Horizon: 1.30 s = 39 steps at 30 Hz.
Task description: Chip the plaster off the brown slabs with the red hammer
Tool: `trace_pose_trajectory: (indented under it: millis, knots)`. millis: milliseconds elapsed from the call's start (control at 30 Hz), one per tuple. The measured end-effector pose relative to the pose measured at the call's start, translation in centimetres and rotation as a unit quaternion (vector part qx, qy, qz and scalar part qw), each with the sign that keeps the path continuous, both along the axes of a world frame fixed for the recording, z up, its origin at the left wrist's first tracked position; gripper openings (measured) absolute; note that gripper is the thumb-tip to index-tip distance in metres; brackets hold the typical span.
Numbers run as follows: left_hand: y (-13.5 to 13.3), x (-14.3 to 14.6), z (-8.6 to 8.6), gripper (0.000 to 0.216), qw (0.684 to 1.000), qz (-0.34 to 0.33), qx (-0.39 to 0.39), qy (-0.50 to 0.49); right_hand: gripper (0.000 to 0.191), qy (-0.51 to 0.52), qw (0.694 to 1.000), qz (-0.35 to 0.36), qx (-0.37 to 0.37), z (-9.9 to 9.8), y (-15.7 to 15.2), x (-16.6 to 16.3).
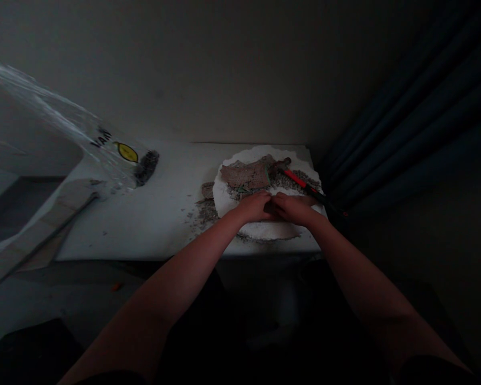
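As a hammer [300, 183] lies beside broken tile [244, 174] on a white board [264, 231], left hand [253, 207] and right hand [293, 209] meet, fingers curled, their grip impossible to tell.

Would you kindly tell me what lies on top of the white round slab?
A brownish mesh-like broken piece, grey crumbs and a red-handled hammer lie on the slab. The left hand and right hand rest there; whatever is under them is hidden.
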<state>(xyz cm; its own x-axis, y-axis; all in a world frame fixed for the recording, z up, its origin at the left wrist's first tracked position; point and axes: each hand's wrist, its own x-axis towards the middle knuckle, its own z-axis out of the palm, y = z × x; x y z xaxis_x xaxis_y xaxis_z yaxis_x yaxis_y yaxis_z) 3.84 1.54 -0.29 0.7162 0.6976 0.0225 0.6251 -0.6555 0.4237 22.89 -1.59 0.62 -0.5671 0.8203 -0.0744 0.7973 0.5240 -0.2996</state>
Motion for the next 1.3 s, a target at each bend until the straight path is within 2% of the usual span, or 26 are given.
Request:
trace_pose_trajectory:
  millis: [100, 167, 233, 300, 367, 500, 600, 667, 733, 833, 900, 933, 1033, 1133, 1233, 1300]
  knots:
    - [0.1, 0.0, 0.0, 0.051, 1.000, 0.004, -0.009, 0.010, 0.019, 0.030, 0.999, -0.026, 0.024, 1.5, 0.2, 0.2]
    - [0.2, 0.0, -0.1, 0.051, 1.000, 0.011, -0.016, 0.016, 0.017, 0.087, 0.991, -0.059, 0.081, 3.2, 0.6, 0.7]
    - [0.3, -0.3, -0.1, 0.056, 1.000, 0.020, -0.021, 0.011, 0.014, 0.147, 0.979, -0.060, 0.126, 4.9, 0.7, 1.2]
    - [0.2, -0.7, 0.1, 0.062, 0.999, 0.028, -0.022, -0.012, 0.009, 0.153, 0.978, -0.061, 0.129, 5.7, 0.3, 1.4]
    - [-0.3, -1.1, 0.8, 0.057, 0.998, 0.024, -0.016, -0.057, 0.006, 0.137, 0.983, -0.059, 0.107, 5.5, -0.5, 0.8]
    - [-2.0, -2.2, 3.2, 0.026, 0.991, 0.033, 0.004, -0.129, 0.007, 0.180, 0.979, -0.049, 0.078, 4.4, -2.0, -2.1]
    - [-2.8, -4.6, 4.8, 0.028, 0.988, 0.089, -0.009, -0.128, 0.010, 0.234, 0.968, -0.055, 0.077, 4.5, -2.4, -3.7]
    - [-3.2, -7.5, 5.1, 0.033, 0.984, 0.138, -0.030, -0.107, 0.021, 0.246, 0.963, -0.074, 0.076, 4.5, -2.5, -3.9]
    - [-3.7, -10.9, 4.7, 0.034, 0.982, 0.168, -0.072, -0.039, 0.027, 0.243, 0.962, -0.100, 0.074, 4.1, -2.7, -3.5]
    - [-4.6, -14.9, 3.1, 0.021, 0.958, 0.180, -0.181, 0.132, 0.020, 0.221, 0.965, -0.128, 0.059, 3.0, -3.2, -2.7]
    - [-5.1, -15.8, 1.7, 0.014, 0.922, 0.173, -0.261, 0.226, 0.015, 0.213, 0.967, -0.130, 0.050, 2.2, -3.5, -2.5]
    - [-5.3, -15.7, 1.0, 0.012, 0.916, 0.174, -0.262, 0.249, 0.013, 0.214, 0.968, -0.126, 0.045, 1.8, -3.5, -2.5]
    - [-5.3, -14.4, -0.9, 0.012, 0.925, 0.189, -0.205, 0.260, 0.011, 0.243, 0.959, -0.138, 0.037, 1.0, -3.1, -3.0]
    - [-5.2, -13.7, -2.1, 0.016, 0.934, 0.214, -0.154, 0.243, 0.014, 0.297, 0.933, -0.199, 0.044, 0.1, -2.3, -3.1]
    - [-5.2, -14.7, -2.7, 0.023, 0.940, 0.245, -0.101, 0.215, 0.017, 0.304, 0.923, -0.230, 0.059, -0.8, -1.6, -2.5]
    - [-5.4, -15.5, -2.8, 0.024, 0.938, 0.297, -0.052, 0.172, 0.017, 0.295, 0.927, -0.225, 0.062, -1.2, -1.2, -1.9]
